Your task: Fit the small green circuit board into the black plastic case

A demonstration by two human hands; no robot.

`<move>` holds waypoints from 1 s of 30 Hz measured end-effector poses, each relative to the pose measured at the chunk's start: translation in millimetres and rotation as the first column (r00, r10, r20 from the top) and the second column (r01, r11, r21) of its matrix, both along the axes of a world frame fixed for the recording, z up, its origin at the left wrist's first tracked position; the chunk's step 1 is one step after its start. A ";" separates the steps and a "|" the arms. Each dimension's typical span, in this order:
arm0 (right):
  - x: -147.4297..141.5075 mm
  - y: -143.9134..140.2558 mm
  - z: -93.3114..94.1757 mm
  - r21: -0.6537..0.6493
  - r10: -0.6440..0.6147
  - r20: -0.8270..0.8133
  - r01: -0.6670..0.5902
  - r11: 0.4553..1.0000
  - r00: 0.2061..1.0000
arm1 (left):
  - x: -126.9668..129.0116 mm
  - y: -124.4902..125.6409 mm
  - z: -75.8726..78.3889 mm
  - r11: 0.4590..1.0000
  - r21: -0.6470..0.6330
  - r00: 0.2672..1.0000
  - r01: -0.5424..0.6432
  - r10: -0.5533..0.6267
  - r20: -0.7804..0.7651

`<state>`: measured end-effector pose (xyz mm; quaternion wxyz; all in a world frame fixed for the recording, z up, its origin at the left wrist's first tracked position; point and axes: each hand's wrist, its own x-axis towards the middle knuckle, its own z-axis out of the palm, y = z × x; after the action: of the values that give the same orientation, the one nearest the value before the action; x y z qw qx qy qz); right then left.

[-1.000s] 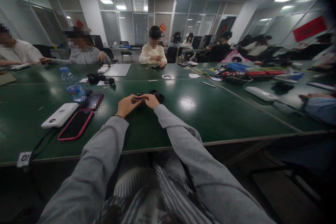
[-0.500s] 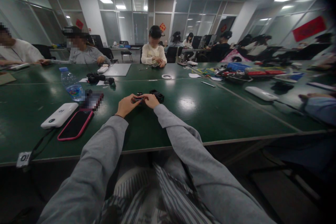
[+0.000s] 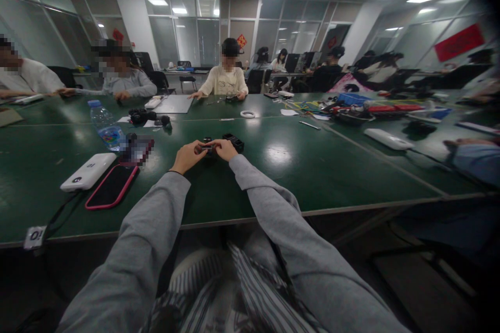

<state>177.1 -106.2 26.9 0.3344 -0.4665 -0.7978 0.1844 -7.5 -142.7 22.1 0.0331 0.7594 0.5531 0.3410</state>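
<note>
My left hand [image 3: 187, 156] and my right hand [image 3: 224, 149] meet over the green table, thumbs and fingers closed on a small dark object [image 3: 207, 148]. It lies flat between my fingertips, which cover most of it, so I cannot tell its kind. Just beyond my right hand sits a black open-topped case [image 3: 233, 141], partly hidden by the fingers. Another small black piece [image 3: 207, 140] shows behind my fingertips.
Left of my arms lie a pink-edged phone [image 3: 112, 186], a second phone [image 3: 136, 151], a white power bank [image 3: 88, 171] and a water bottle [image 3: 107, 127]. Farther off are a white ring [image 3: 247, 114], a pen [image 3: 310, 125] and tangled cables [image 3: 312, 106]. Several people sit around.
My hands stay almost in place, with the small object turned slightly between the fingertips. Across the table, a person in a cream top has reached one hand out toward a grey board.
</note>
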 end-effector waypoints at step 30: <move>1.4 0.0 1.8 -0.043 -0.014 -0.014 0.014 0.999 1.000 | -4.6 8.6 -6.8 0.998 -0.010 0.998 0.054 -0.053 0.040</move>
<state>178.5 -106.3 28.8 0.3313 -0.4777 -0.7881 0.2023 -12.1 -134.2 15.4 0.0575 0.7669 0.5338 0.3517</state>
